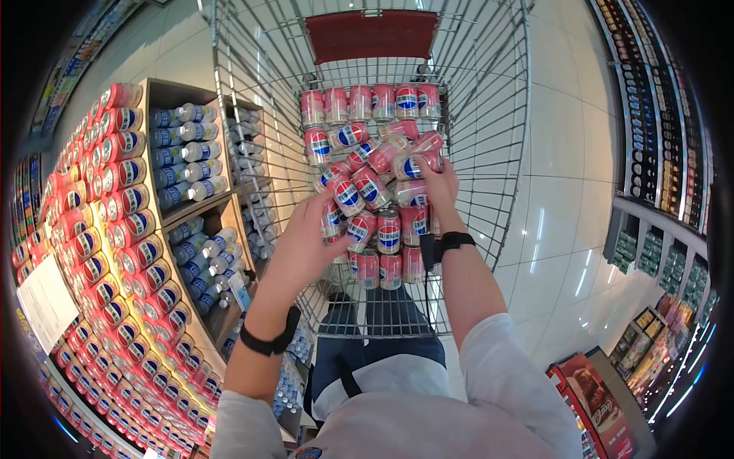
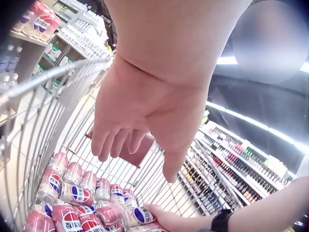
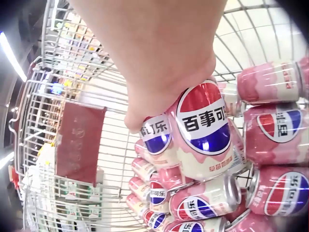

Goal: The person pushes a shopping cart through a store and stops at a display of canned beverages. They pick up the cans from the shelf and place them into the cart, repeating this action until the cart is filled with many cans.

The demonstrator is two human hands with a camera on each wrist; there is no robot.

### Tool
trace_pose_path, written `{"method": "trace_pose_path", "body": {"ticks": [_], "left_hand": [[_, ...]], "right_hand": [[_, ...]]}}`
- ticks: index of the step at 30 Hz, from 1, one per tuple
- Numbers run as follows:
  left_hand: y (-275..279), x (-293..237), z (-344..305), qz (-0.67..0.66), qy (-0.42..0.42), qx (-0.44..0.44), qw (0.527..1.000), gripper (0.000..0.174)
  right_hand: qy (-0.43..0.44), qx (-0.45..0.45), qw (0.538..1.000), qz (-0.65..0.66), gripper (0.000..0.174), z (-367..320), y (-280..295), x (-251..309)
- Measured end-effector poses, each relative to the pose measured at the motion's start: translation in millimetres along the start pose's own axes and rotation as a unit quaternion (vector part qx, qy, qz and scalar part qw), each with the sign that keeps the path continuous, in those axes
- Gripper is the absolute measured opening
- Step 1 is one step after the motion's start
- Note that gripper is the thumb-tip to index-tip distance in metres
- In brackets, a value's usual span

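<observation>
Pink and cream soda cans with a red, white and blue logo lie in the wire cart [image 1: 389, 231], some upright in rows, others tilted or on their sides. My right hand [image 1: 442, 187] grips a can [image 1: 410, 167] at the pile's right side; the right wrist view shows that can [image 3: 203, 128] large under the hand [image 3: 166, 72], with another can [image 3: 157, 140] close beside it. My left hand [image 1: 302, 241] is over the pile's left side. In the left wrist view that hand [image 2: 149, 106] holds nothing, fingers loosely bent and thumb apart.
The cart's wire side [image 1: 489, 153] rises around the cans, with a red panel [image 1: 372, 37] at its far end. Stacked pink cans [image 1: 126, 206] and shelves of water bottles [image 1: 200, 149] stand on the left. Bottle shelves [image 1: 657, 115] line the right, beyond the tiled floor [image 1: 562, 191].
</observation>
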State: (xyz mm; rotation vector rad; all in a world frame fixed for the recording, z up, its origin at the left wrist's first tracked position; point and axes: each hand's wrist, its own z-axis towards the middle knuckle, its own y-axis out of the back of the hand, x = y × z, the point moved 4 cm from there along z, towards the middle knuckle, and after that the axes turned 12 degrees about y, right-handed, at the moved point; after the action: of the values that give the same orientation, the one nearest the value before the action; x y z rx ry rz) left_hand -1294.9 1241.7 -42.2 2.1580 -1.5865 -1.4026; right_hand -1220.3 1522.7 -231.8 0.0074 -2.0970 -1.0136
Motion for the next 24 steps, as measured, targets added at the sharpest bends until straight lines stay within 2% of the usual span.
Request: {"method": "trace_pose_path", "body": {"ticks": [1,3,6,10,12,15,16,17,18,20,21,22,23,24], "left_hand": [[4.7,6.0,-12.0,-0.011,0.017,0.004,1.000,0.078],[10.5,15.7,-33.6,-0.019,0.015,-0.003,1.000,0.076],[12.7,27.9,-60.4,-0.027,0.058,0.031,0.997,0.076],[21.2,32.1,-92.3,-0.021,0.079,0.031,0.996,0.075],[34.0,32.4,-100.2,-0.017,0.094,0.013,0.995,0.074],[51.3,29.0,-127.2,-0.031,0.105,0.010,0.994,0.070],[60.1,33.1,-135.8,-0.031,0.131,-0.022,0.991,0.070],[64.1,37.3,-144.1,-0.038,0.113,-0.025,0.993,0.069],[67.1,42.4,-152.9,-0.044,0.090,-0.024,0.995,0.068],[85.2,53.1,-169.7,-0.045,0.082,-0.078,0.993,0.063],[97.8,60.8,-179.0,-0.070,0.133,-0.087,0.985,0.060],[108.4,69.9,-191.0,-0.098,0.180,-0.094,0.974,0.056],[116.2,90.2,-201.6,-0.118,0.203,-0.160,0.959,0.051],[125.0,116.0,-210.2,-0.106,0.215,-0.214,0.947,0.050]], "right_hand": [[-0.014,0.043,0.999,0.009,0.089,5.5,-3.2,-11.0],[0.003,0.052,0.999,0.004,0.088,7.3,-9.2,-28.4],[0.011,0.050,0.999,0.005,0.088,5.7,-11.5,-29.0],[0.010,0.064,0.997,0.052,0.085,18.2,-31.3,-72.2],[0.039,0.032,0.998,0.034,0.081,20.5,-34.1,-81.6],[0.012,0.051,0.999,0.011,0.078,21.6,-34.8,-85.8],[0.043,0.037,0.998,0.002,0.077,39.0,-48.6,-116.9],[0.032,0.052,0.997,-0.036,0.076,52.6,-55.5,-136.0],[0.018,0.064,0.995,-0.076,0.077,54.0,-51.4,-126.9],[0.105,0.024,0.993,-0.053,0.077,47.8,-41.9,-95.1],[0.118,0.030,0.991,-0.048,0.077,45.8,-39.1,-81.2],[0.110,0.032,0.986,-0.121,0.077,43.9,-35.7,-72.4],[0.100,0.030,0.975,-0.195,0.077,40.4,-29.3,-65.4],[0.108,0.028,0.975,-0.193,0.077,40.5,-28.6,-70.0]]}}
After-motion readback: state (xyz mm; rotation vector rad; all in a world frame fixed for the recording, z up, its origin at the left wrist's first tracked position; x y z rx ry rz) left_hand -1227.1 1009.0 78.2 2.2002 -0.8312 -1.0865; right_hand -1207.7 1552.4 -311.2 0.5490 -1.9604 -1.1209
